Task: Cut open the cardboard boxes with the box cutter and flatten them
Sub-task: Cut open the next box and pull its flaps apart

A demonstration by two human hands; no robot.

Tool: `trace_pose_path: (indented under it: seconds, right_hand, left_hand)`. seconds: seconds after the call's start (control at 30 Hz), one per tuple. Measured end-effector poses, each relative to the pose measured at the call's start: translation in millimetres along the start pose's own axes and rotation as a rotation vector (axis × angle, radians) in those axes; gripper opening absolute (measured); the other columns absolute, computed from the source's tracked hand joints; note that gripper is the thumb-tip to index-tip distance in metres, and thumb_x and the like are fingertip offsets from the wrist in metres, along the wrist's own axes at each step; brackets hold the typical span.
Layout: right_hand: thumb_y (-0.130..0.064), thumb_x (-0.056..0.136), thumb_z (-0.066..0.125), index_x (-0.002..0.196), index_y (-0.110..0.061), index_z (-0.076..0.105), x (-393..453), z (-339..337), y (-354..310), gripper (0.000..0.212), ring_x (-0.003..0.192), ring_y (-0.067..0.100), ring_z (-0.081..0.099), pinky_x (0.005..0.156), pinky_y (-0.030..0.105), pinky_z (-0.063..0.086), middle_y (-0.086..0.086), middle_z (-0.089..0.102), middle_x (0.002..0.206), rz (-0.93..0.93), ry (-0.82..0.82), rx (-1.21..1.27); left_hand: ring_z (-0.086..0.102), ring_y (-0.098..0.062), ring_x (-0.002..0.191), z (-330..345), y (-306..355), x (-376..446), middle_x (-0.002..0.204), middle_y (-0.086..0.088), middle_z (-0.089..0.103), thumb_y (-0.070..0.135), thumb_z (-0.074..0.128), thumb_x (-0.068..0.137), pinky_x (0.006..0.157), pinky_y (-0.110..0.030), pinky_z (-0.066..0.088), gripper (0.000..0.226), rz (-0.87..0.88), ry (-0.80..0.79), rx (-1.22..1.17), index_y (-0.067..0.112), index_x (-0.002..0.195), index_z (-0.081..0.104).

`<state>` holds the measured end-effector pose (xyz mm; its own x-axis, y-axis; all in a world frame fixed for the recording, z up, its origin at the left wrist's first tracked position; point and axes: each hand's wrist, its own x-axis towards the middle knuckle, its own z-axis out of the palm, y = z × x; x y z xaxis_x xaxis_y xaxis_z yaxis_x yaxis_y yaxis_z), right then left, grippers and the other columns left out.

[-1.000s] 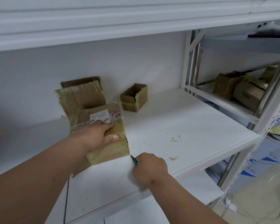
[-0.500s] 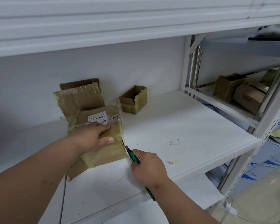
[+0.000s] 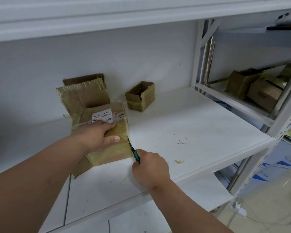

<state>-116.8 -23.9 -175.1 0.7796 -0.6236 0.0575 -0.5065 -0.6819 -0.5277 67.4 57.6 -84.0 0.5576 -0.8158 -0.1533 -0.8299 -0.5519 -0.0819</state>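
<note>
Head view looks down on a white shelf (image 3: 191,125), where a taped cardboard box (image 3: 114,148) lies flat near the front. Left hand (image 3: 97,137) presses on its top, fingers spread straight. Right hand (image 3: 149,167) grips a green box cutter (image 3: 135,153), blade at the box's right edge. Behind, a small open box (image 3: 140,96) stands near the wall.

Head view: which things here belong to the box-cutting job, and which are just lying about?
In use: taped box, left hand pressing it, green box cutter in right hand.

Lying about: small open box, opened box behind, tape scrap.
</note>
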Motion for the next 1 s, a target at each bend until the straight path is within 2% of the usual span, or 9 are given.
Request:
trace_pose_path:
  seconds: [0.13,0.3,0.53,0.6,0.67,0.77,0.83,0.9,1.0]
  right_hand:
    - [-0.014,0.081,0.042,0.074,-0.019,0.041,2.0,-2.2,-2.0,0.009,0.065,0.023,0.045,0.067,0.030,0.033,-0.004,0.044,0.069,0.056,-0.133,-0.089]
    - [-0.013,0.077,0.044,0.072,-0.021,0.043,9.6,-7.9,-5.4,0.010,0.071,0.024,0.049,0.070,0.029,0.038,-0.004,0.047,0.071,0.128,-0.212,-0.056]
    - [-0.012,0.069,0.042,0.066,-0.018,0.044,5.6,-20.5,3.4,0.007,0.057,0.021,0.046,0.052,0.023,0.033,-0.005,0.045,0.062,0.193,-0.278,0.072]
    - [-0.011,0.071,0.042,0.068,-0.017,0.051,0.6,-23.6,6.0,0.011,0.053,0.024,0.054,0.053,0.023,0.039,-0.004,0.047,0.060,0.186,-0.300,0.214]
    - [-0.008,0.077,0.046,0.077,-0.015,0.065,-2.1,-31.4,9.0,0.021,0.046,0.026,0.056,0.050,0.027,0.045,0.000,0.050,0.060,0.230,-0.315,0.485]
    - [-0.003,0.086,0.054,0.097,-0.011,0.072,0.7,-43.7,12.3,0.023,0.040,0.024,0.055,0.044,0.024,0.047,0.008,0.055,0.064,0.309,-0.253,0.780]
    - [0.000,0.088,0.053,0.100,-0.008,0.069,4.0,-46.3,12.2,0.021,0.040,0.023,0.056,0.047,0.026,0.050,0.010,0.057,0.062,0.327,-0.240,0.851]
    - [0.000,0.090,0.052,0.100,-0.006,0.066,6.3,-43.2,12.8,0.018,0.043,0.024,0.059,0.054,0.031,0.053,0.009,0.060,0.060,0.335,-0.270,0.881]
    - [-0.001,0.092,0.049,0.091,-0.007,0.061,9.0,-36.5,14.8,0.013,0.048,0.026,0.062,0.061,0.035,0.053,0.011,0.062,0.064,0.354,-0.320,0.874]
  left_hand:
    - [0.026,-0.024,0.145,0.0,1.4,-1.5,0.161,0.004,0.021,0.076,0.036,0.086,0.115,-0.040,0.031,0.075,-0.006,0.008,-0.003,0.041,0.151,0.024]
    - [0.026,-0.024,0.145,-1.0,2.8,-3.4,0.161,0.005,0.021,0.075,0.036,0.087,0.114,-0.040,0.032,0.074,-0.001,-0.002,0.003,0.042,0.152,0.023]
    - [0.028,-0.020,0.143,-8.1,-11.9,-4.5,0.158,0.006,0.025,0.080,0.037,0.081,0.115,-0.038,0.030,0.084,0.070,-0.059,-0.048,0.037,0.152,0.025]
    - [0.029,-0.019,0.142,-12.9,-15.8,-8.3,0.157,0.006,0.026,0.090,0.038,0.068,0.116,-0.036,0.028,0.099,0.071,-0.088,-0.077,0.035,0.151,0.029]
    - [0.032,-0.017,0.140,-17.9,-16.5,-10.9,0.155,0.007,0.031,0.091,0.034,0.051,0.114,-0.035,0.030,0.112,0.027,-0.112,-0.118,0.035,0.148,0.036]
    - [0.048,-0.018,0.121,-19.7,-4.7,-6.8,0.142,0.002,0.048,0.102,0.033,0.044,0.097,-0.032,0.043,0.119,-0.029,-0.061,-0.182,0.028,0.136,0.051]
    - [0.051,-0.018,0.108,-17.3,10.8,-3.9,0.134,-0.001,0.053,0.097,0.045,0.055,0.081,-0.029,0.041,0.106,-0.058,-0.014,-0.201,0.024,0.131,0.053]
    - [0.051,-0.018,0.107,-18.4,23.1,-2.8,0.130,0.000,0.053,0.072,0.064,0.073,0.074,-0.027,0.038,0.077,-0.099,0.014,-0.219,0.023,0.132,0.051]
    - [0.052,-0.014,0.094,-24.9,18.8,-7.1,0.111,0.006,0.054,0.051,0.071,0.072,0.065,-0.024,0.041,0.062,-0.122,-0.024,-0.199,0.024,0.124,0.051]
